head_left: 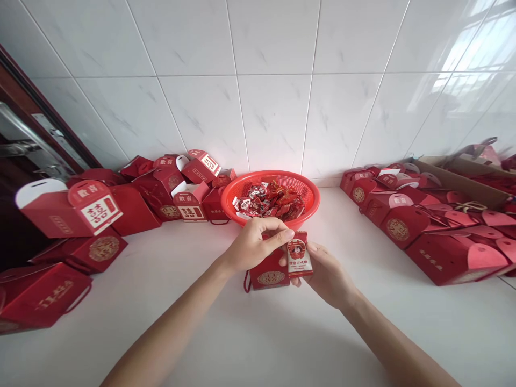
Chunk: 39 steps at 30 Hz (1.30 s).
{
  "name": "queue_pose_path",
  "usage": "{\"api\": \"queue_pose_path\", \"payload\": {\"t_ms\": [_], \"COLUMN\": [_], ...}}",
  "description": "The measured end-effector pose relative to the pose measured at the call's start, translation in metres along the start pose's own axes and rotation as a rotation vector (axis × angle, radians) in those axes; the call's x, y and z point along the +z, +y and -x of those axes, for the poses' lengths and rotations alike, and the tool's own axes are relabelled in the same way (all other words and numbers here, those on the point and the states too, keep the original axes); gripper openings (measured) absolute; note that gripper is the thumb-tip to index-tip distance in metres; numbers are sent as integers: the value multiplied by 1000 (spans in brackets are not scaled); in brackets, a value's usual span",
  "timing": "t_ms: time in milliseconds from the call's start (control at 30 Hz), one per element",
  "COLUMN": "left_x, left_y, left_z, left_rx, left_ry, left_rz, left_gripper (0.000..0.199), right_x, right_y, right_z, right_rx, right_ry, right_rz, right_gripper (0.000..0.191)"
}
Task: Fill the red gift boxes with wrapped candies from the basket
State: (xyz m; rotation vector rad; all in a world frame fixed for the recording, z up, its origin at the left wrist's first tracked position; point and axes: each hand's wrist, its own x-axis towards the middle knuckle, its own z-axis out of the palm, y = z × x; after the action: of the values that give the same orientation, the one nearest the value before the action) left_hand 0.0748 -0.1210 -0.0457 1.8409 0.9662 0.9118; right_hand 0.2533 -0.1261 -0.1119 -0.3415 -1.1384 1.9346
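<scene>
A red-and-white candy packet (299, 257) with a printed round emblem is held upright in front of me. My right hand (328, 274) grips it, the thumb at its right edge and fingertips showing behind and below it. At its top left corner, my left hand (258, 242) is closed with thumb and index finger pinched on the packet. Just behind and below the hands stands a small red gift box (270, 275) with a gold round emblem and a red cord handle; its top is largely hidden. Beyond it a red plastic basket (312, 188) contains several wrapped candies (278, 201).
Red gift boxes (72, 209) are piled on the left, a few with white double-happiness labels. More red boxes (407, 220) stand in rows on the right, beside a cardboard carton (463, 169). A tiled wall (274, 118) rises behind the white table (242, 338). A door handle (24, 148) shows far left.
</scene>
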Motion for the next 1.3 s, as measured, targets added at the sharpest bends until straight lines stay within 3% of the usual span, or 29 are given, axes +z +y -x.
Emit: {"api": "queue_pose_path", "payload": {"t_ms": [167, 367, 433, 533, 667, 767, 833, 1000, 1200, 1300], "left_x": [-8, -49, -60, -64, -50, -41, -40, -54, -79, -82], "left_y": [-3, -29, -42, -56, -66, -71, -73, -77, -88, -88], "left_z": [-1, -29, -49, -80, -111, -123, -125, -118, -101, -99], "left_rx": [50, 12, -68, -105, -91, -60, -46, -52, -164, -186], "left_ry": [111, 274, 211, 94, -101, -112, -44, 117, 261, 294], "left_rz": [-84, -289, -477, -579, -650, -678, -692, -698, -753, -785], "left_gripper": [35, 37, 34, 31, 42, 20, 11, 27, 18, 32], "right_x": [-3, -11, -14, -17, -19, -21, -23, -23, -17, -16], "right_y": [-3, -9, -12, -14, -13, -11, -10, -10, -11, -13], "right_z": [1, -2, -4, -7, -8, -8, -9, -11, -11, -10], "right_rx": [-14, -94, -123, -128, -121, -116, -114, -99, -76, -84], "right_ry": [11, 204, 271, 333, 350, 352, 357, 393, 356, 344], "right_rz": [-24, -96, -122, -127, -98, -90, -88, -91, -73, -58], "right_gripper": [31, 28, 26, 28, 28, 26, 25, 26, 28, 29]}}
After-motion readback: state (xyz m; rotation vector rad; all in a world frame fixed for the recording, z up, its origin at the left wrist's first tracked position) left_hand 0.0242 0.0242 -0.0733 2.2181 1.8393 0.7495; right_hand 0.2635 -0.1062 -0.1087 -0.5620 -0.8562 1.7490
